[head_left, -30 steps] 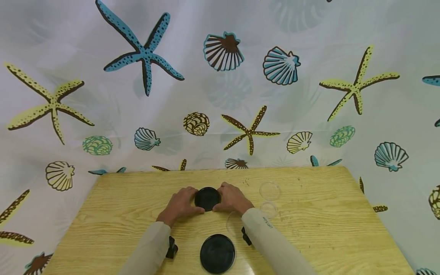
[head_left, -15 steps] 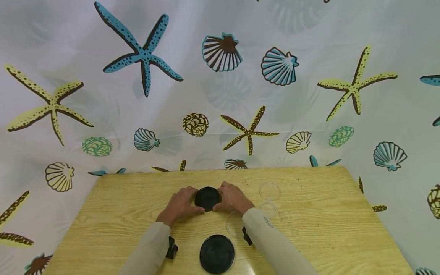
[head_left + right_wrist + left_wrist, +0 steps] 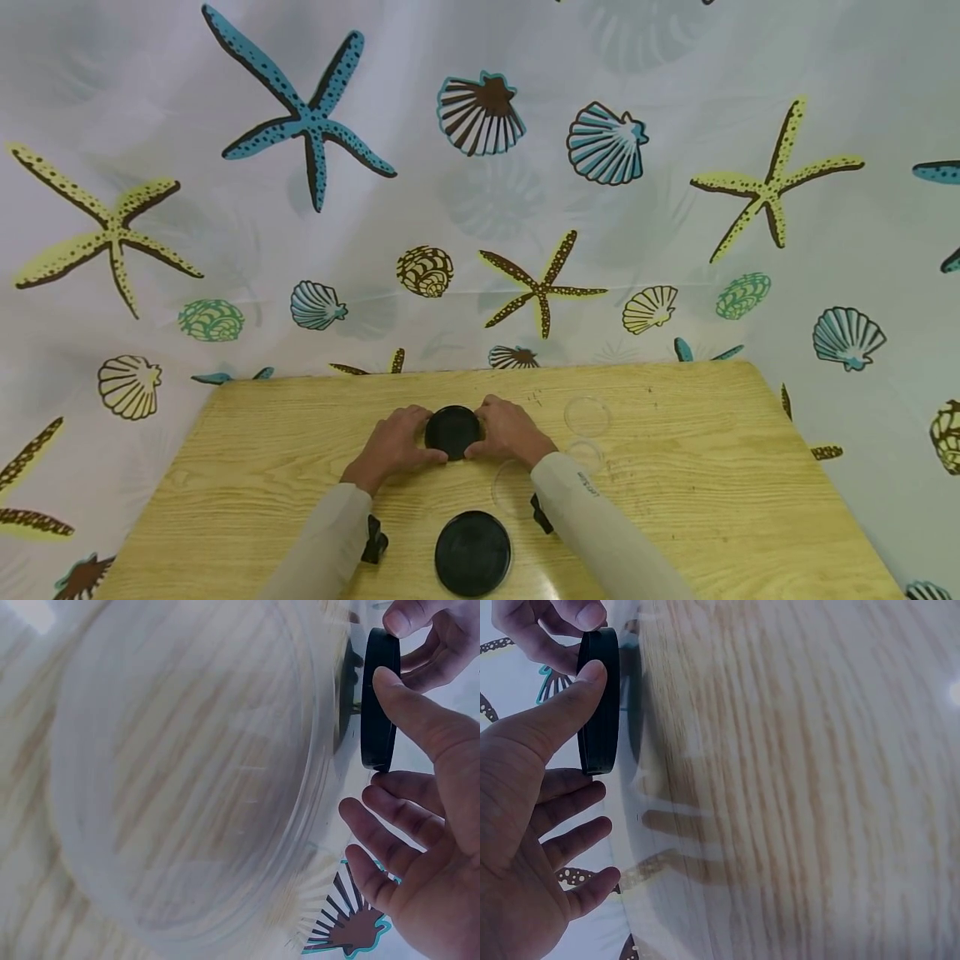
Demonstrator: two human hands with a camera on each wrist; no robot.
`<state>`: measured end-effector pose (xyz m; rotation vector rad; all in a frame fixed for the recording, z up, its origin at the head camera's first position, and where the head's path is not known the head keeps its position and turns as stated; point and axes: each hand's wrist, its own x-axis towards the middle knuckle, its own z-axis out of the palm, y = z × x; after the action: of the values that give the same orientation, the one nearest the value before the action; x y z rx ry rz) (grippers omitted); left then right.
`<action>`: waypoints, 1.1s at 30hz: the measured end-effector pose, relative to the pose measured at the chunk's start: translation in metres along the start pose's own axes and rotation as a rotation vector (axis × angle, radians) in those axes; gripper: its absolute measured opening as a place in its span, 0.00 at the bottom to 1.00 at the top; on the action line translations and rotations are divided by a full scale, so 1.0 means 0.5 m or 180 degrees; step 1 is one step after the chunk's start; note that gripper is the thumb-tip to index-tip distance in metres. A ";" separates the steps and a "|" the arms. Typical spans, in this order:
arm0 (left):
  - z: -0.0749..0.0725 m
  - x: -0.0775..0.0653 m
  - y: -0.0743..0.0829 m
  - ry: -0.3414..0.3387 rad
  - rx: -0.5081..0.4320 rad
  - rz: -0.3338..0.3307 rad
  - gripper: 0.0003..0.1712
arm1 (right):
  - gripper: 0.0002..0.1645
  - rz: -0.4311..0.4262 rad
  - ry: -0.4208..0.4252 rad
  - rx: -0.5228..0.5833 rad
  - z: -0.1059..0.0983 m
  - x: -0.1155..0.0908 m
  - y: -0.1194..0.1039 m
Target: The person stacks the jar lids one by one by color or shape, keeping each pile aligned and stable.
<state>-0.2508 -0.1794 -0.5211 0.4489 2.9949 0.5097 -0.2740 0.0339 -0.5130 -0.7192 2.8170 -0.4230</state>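
Observation:
A small black round shallow dish or lid (image 3: 453, 432) is held level between both hands, towards the back of the table. My left hand (image 3: 395, 448) pinches its left edge between thumb and forefinger; the other fingers are spread, as the left wrist view shows. On the opposite edge my right hand (image 3: 510, 432) pinches with thumb and forefinger. A gap and a shadow beside the black rim (image 3: 600, 705) show it raised off the tabletop. Nearer me lies a larger black round dish or lid (image 3: 472, 554). A clear round lid-like piece (image 3: 202, 772) lies close to the right wrist.
The wooden table (image 3: 262, 450) ends at a hanging cloth (image 3: 480, 208) printed with starfish and shells. Two clear round pieces, one farther back (image 3: 587, 417) and a smaller one (image 3: 585, 456), lie right of the right hand. The right sleeve (image 3: 592, 517) passes beside the clear pieces.
Both hands keep their hold on the small black dish in nearly the same place. Only a very slight shift of the head view shows.

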 end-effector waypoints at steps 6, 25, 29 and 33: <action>-0.001 -0.001 0.001 -0.0029 -0.0032 -0.0022 0.44 | 0.40 -0.0001 0.0002 0.0002 0.000 -0.002 0.001; -0.020 -0.010 0.010 0.0015 -0.0181 -0.0047 0.44 | 0.42 -0.0035 0.0122 0.0036 -0.015 -0.013 -0.004; -0.024 -0.012 0.014 0.0036 -0.0230 -0.0027 0.44 | 0.42 -0.0057 0.0159 0.0056 -0.019 -0.019 -0.004; -0.025 -0.012 0.015 0.0058 -0.0236 -0.0009 0.44 | 0.42 -0.0072 0.0203 0.0159 -0.023 -0.025 -0.003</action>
<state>-0.2445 -0.1785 -0.5066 0.4365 2.9814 0.6255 -0.2656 0.0416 -0.5003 -0.7407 2.8487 -0.5273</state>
